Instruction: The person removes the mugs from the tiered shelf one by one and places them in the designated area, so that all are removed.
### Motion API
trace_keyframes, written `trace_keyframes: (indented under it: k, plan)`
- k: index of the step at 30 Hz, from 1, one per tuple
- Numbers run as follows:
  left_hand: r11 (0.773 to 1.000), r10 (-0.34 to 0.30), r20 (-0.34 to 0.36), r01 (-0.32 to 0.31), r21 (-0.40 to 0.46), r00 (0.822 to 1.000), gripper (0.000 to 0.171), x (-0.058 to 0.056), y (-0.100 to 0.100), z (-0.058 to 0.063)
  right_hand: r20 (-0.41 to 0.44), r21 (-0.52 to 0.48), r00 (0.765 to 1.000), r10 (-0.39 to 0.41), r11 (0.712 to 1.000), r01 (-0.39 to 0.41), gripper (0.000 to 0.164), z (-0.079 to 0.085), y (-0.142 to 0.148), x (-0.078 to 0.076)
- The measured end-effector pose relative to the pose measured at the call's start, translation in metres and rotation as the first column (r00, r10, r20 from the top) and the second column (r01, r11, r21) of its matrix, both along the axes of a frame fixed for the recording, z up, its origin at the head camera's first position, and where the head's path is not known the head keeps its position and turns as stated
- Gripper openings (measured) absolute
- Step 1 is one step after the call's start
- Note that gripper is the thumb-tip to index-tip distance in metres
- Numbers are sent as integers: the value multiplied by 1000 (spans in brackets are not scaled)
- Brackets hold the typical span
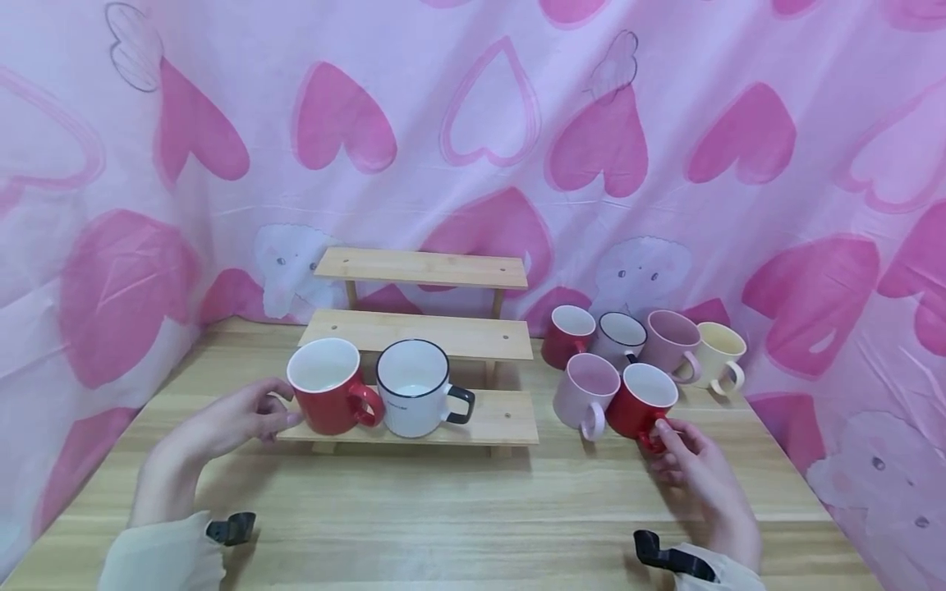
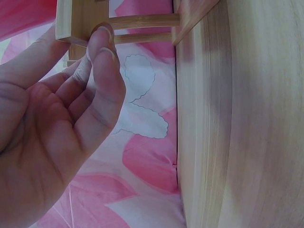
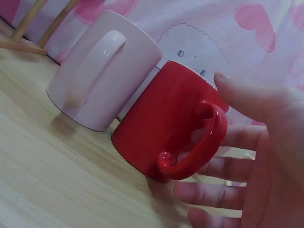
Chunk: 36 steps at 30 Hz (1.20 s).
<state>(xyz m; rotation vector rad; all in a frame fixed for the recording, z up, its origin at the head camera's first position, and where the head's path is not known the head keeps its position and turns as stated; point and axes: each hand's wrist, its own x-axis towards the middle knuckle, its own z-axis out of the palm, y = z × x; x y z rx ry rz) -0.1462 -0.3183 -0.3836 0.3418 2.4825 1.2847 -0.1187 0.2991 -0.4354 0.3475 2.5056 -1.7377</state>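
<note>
A wooden three-tier shelf (image 1: 414, 334) stands in the middle of the table. My left hand (image 1: 236, 419) is at the left end of its lowest board. In the left wrist view its curled fingers (image 2: 105, 71) lie against the underside, gripping the board's end. Beside that hand on this board sits a red mug (image 1: 325, 390); a white mug (image 1: 414, 392) with a black rim stands to its right. My right hand (image 1: 698, 472) reaches to another red mug (image 3: 166, 123) on the table. Its fingers extend behind the handle, the thumb held apart near the rim.
A light pink mug (image 1: 586, 390) stands left of the right-hand red mug. Behind them are a red mug (image 1: 567, 336), a white black-rimmed mug (image 1: 617, 338), a pink mug (image 1: 671, 341) and a pale yellow mug (image 1: 717, 353). A heart-print curtain (image 1: 473, 123) hangs behind the table (image 1: 443, 517).
</note>
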Motion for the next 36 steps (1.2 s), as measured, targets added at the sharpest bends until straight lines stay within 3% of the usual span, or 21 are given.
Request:
trace_keyframes:
  k: [3,6,10,16,19,23,27,31,33,36]
  plan:
    - [1000,-4,-6,4,-2,1000,40,-1,0,1,28,81,999,18,997,-20,68,3,1,-2]
    - [1000,2,-5,-2,-6,1000,40,-1,-1,2,-31,151,999,19,988,-14,66,4,1,-4]
    - [1000,10,-3,-10,-10,1000,40,0,-3,3,-145,204,989,-33,977,63,56,9,-2,-4]
    - [1000,12,1,-12,-9,1000,41,0,-4,3,-211,227,962,-171,949,219,52,22,-5,-1]
    - [1000,12,1,-12,-18,1000,42,-1,-3,4,-265,194,920,-288,919,343,46,32,-10,0]
    - [1000,-4,-3,4,-8,1000,43,-3,0,2,-379,74,820,-428,869,488,30,46,-16,2]
    - [1000,0,2,0,0,1000,42,-1,1,1,-476,-33,743,-471,854,520,20,57,-28,1]
    - [1000,-3,-7,3,16,1000,41,0,0,0,-579,-223,655,-485,867,444,17,67,-47,-1]
    - [1000,-9,-11,9,21,1000,40,-1,0,0,-608,-286,641,-468,883,373,16,72,-57,-2]
    - [1000,-14,-7,14,26,1000,40,-2,0,-1,-621,-277,665,-416,909,311,13,78,-73,-4]
